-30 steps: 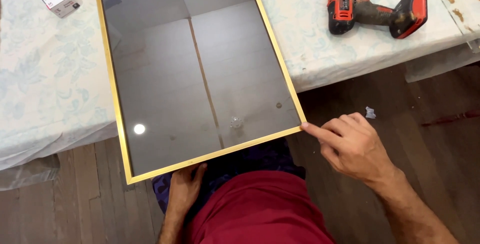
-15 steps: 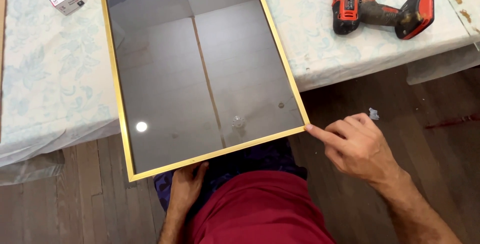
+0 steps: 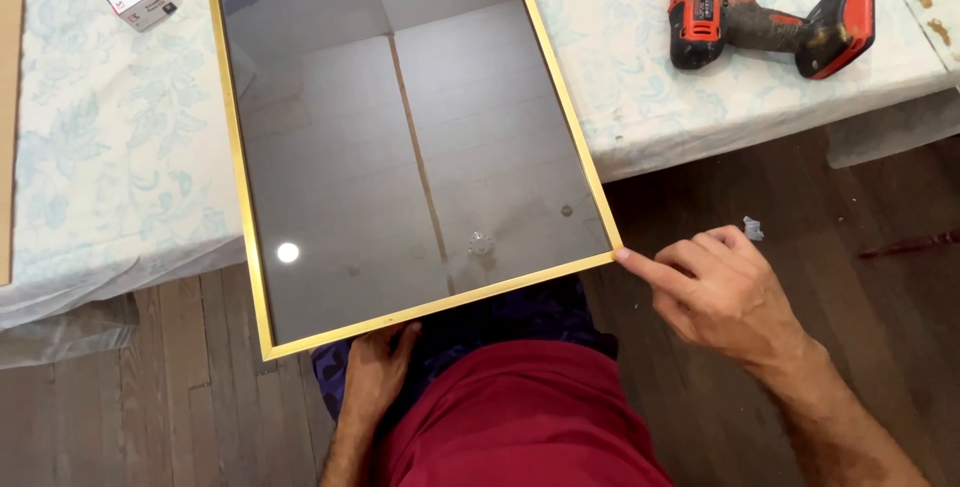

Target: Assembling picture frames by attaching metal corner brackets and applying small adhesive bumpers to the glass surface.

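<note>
Gold-framed mirror overhanging the tabletop edge.

Its near corner is touched by the right hand, forefinger extended, nothing held; the near edge seems supported from beneath by the left hand, its grip partly hidden.

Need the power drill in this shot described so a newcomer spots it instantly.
Start at the table under its pale floral cloth, then go right of the gold-framed mirror. The drill lies on its side there, the only red-and-black tool.
</note>
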